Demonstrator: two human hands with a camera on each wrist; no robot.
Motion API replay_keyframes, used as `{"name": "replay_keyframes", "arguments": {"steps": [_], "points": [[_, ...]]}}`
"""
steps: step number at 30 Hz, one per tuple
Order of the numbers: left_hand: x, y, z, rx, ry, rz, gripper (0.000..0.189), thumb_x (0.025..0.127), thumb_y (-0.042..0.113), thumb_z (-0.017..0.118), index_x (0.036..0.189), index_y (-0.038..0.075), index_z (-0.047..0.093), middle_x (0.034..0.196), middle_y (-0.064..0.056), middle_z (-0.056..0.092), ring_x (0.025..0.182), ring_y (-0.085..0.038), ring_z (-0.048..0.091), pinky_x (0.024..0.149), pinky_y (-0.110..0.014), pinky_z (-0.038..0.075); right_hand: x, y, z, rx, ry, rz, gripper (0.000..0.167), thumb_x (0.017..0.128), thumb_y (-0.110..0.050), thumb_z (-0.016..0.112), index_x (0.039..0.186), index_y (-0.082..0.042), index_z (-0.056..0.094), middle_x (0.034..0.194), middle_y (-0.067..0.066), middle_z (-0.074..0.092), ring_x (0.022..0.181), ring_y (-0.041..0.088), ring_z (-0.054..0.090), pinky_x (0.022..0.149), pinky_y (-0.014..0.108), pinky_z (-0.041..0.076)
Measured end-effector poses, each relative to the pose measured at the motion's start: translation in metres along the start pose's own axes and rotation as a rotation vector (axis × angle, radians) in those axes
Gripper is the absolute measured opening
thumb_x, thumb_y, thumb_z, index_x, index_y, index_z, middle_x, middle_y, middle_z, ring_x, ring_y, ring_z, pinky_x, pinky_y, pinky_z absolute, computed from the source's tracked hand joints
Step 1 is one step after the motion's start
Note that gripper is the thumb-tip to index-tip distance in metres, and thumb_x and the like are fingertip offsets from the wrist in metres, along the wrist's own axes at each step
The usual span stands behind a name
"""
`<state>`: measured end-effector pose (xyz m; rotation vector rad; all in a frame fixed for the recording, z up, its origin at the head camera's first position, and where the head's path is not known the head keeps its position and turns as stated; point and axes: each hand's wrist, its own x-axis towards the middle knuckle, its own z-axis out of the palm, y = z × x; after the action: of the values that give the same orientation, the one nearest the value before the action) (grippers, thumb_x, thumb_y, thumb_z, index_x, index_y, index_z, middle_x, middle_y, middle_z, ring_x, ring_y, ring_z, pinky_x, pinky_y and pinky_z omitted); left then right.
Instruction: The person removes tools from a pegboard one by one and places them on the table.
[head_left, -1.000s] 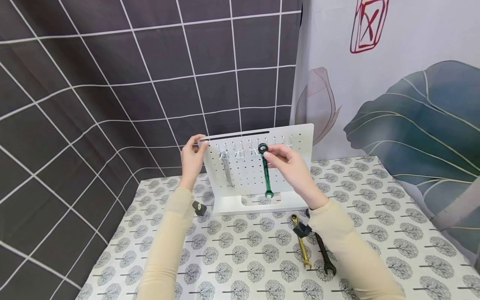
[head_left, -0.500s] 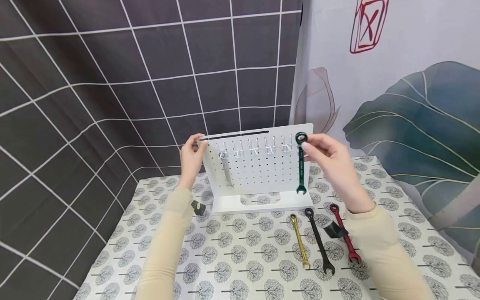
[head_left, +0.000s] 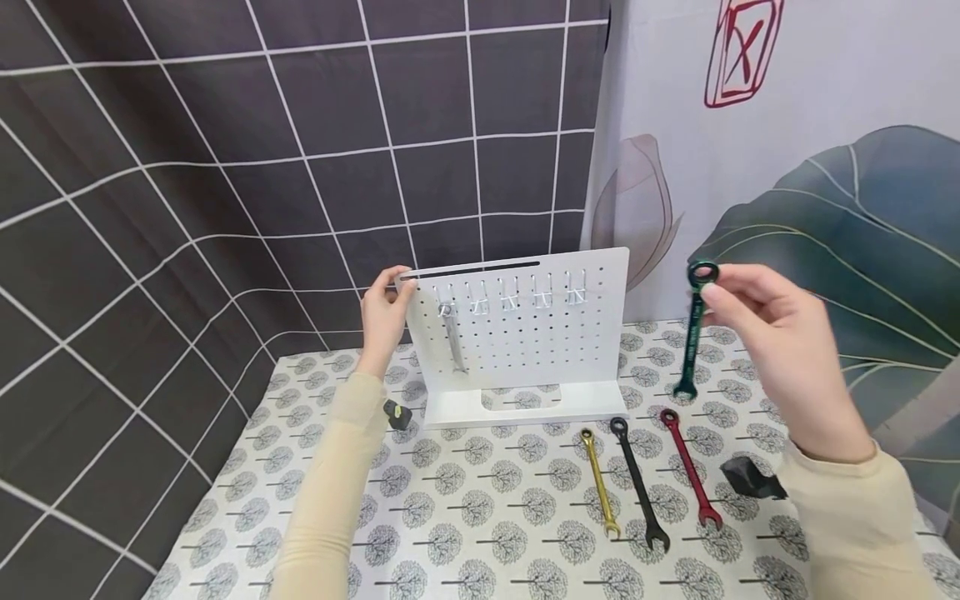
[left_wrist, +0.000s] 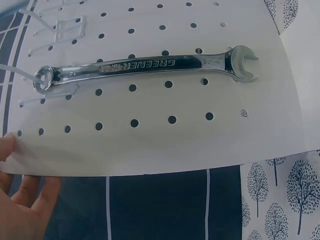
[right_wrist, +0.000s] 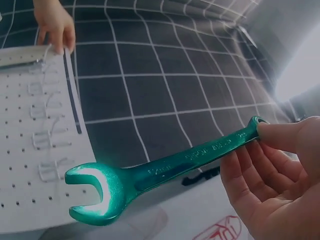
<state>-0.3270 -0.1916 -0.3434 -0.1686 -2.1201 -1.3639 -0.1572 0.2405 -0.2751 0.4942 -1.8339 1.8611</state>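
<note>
A green combination wrench (head_left: 692, 342) hangs from my right hand (head_left: 787, 342), pinched between thumb and fingers at its ring end, to the right of the white pegboard (head_left: 517, 350). In the right wrist view the wrench's open jaw end (right_wrist: 100, 195) points away from the hand. My left hand (head_left: 385, 312) grips the pegboard's upper left corner. A silver wrench (left_wrist: 145, 66) hangs by its ring from the leftmost hook, its open end lower on the board. Several more wire hooks (head_left: 542, 293) line the board to its right with nothing hung on them.
On the tree-patterned tablecloth (head_left: 480, 508) lie a yellow wrench (head_left: 600, 483), a black wrench (head_left: 639, 485) and a red wrench (head_left: 692, 471), side by side right of the board's foot. A dark grid-patterned curtain (head_left: 315, 125) stands behind the board.
My right hand has carried the green wrench rightward from in front of the hooks to beyond the board's right edge. The red wrench has come into sight. My left hand stays put.
</note>
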Motion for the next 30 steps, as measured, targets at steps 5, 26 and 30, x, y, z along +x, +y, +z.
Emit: {"name": "replay_keyframes", "arguments": {"steps": [5, 26, 30], "points": [[0.001, 0.0, -0.001, -0.002, 0.008, 0.003, 0.028, 0.096, 0.024, 0.071, 0.121, 0.012, 0.069, 0.122, -0.009, 0.069, 0.078, -0.028, 0.068, 0.062, -0.024, 0.048, -0.009, -0.006, -0.021, -0.098, 0.053, 0.009, 0.031, 0.094, 0.002, 0.067, 0.124, 0.008, 0.064, 0.109, 0.006, 0.072, 0.081, 0.012, 0.067, 0.082, 0.015, 0.051], [-0.003, -0.003, 0.003, 0.01, 0.008, -0.021, 0.027, 0.097, 0.025, 0.07, 0.121, 0.013, 0.069, 0.11, -0.01, 0.072, 0.072, -0.024, 0.066, 0.061, -0.025, 0.046, -0.055, 0.047, -0.058, -0.454, 0.012, 0.198, 0.025, 0.098, -0.008, 0.066, 0.121, -0.017, 0.068, 0.095, -0.02, 0.07, 0.074, 0.001, 0.068, 0.073, 0.007, 0.047], [-0.001, -0.002, 0.001, 0.008, 0.013, -0.01, 0.026, 0.097, 0.026, 0.07, 0.121, 0.014, 0.069, 0.125, -0.006, 0.068, 0.071, -0.02, 0.065, 0.061, -0.024, 0.046, -0.062, 0.056, -0.06, -0.441, 0.015, 0.198, 0.026, 0.098, -0.005, 0.065, 0.121, -0.016, 0.068, 0.095, -0.018, 0.07, 0.074, 0.001, 0.069, 0.075, 0.007, 0.047]]}}
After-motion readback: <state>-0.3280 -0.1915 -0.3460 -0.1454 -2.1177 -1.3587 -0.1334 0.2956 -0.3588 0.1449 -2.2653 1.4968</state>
